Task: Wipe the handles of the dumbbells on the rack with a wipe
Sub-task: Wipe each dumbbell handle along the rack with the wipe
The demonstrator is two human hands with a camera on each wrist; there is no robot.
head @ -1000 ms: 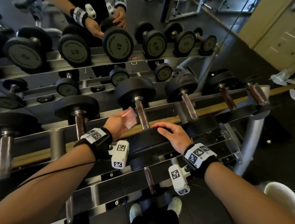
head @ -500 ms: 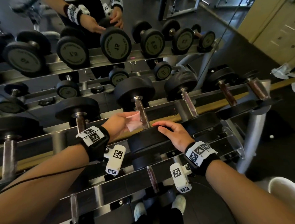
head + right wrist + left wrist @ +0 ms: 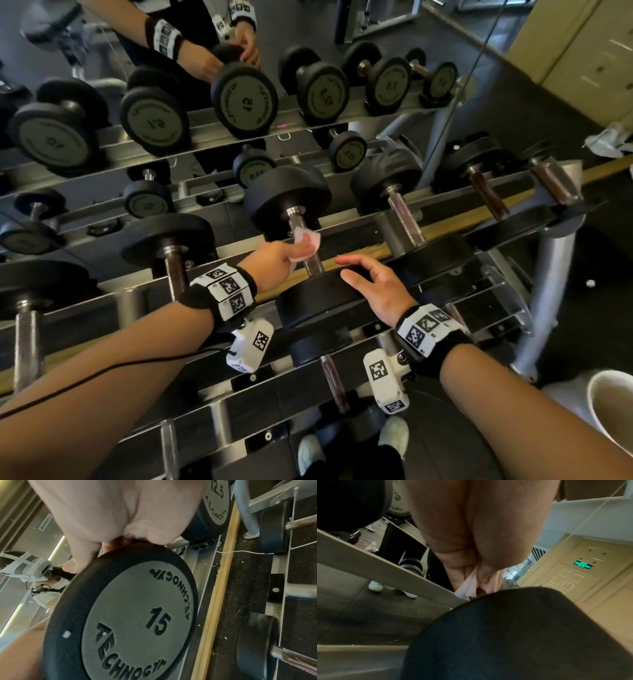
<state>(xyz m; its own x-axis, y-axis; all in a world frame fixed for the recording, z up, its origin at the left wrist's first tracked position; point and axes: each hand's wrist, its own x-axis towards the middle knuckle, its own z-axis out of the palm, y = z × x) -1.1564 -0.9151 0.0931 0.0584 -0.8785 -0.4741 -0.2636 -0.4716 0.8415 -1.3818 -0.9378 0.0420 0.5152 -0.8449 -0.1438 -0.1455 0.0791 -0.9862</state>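
**Wipe held against the 15 dumbbell's handle**

A gym rack (image 3: 428,209) of dumbbells stands against a mirror. Head view: the left hand (image 3: 270,260) pinches a pink wipe (image 3: 306,241) against the handle (image 3: 303,240) of a top-row dumbbell; the right hand (image 3: 376,287) rests with relaxed fingers on its near head (image 3: 315,301).

Left wrist: fingers (image 3: 458,574) curl round the wipe (image 3: 471,584).

Right wrist: the plate (image 3: 130,615) reads 15.
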